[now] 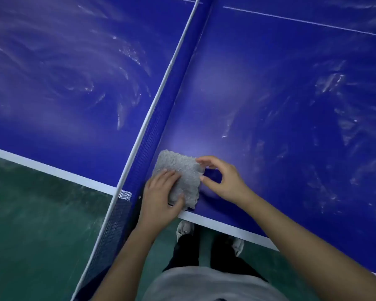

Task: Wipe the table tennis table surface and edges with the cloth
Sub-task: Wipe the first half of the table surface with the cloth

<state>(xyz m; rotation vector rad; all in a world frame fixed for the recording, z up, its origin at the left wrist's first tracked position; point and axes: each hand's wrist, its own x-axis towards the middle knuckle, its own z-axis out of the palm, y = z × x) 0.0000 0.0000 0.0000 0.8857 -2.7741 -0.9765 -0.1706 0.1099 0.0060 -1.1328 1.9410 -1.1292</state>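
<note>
1. Where the net [161,109] meets the near side of the table [269,83], we see it standing just left of the cloth [182,168]. It is a dark mesh strip with a white top band, running away across the blue top. Its near end overhangs the green floor [30,235].
2. Pale, streaky smears swirl over the glossy blue surface on both sides of the net, and a white line [215,222] borders the near edge.
3. Below that edge we see two light shoes [183,229], dark trousers [187,250] and a pale shirt [204,285].
4. The cloth is grey, nubbly and roughly square. It lies on the right half of the table, near the foot of the net, and reaches down to the white line.
5. Our left hand [159,198] holds the cloth, with its fingers on top and its thumb curled at the near edge.
6. Our right hand [224,181] pinches the cloth's right edge between curled forefinger and thumb. The two hands are apart, one at each side of the cloth.
</note>
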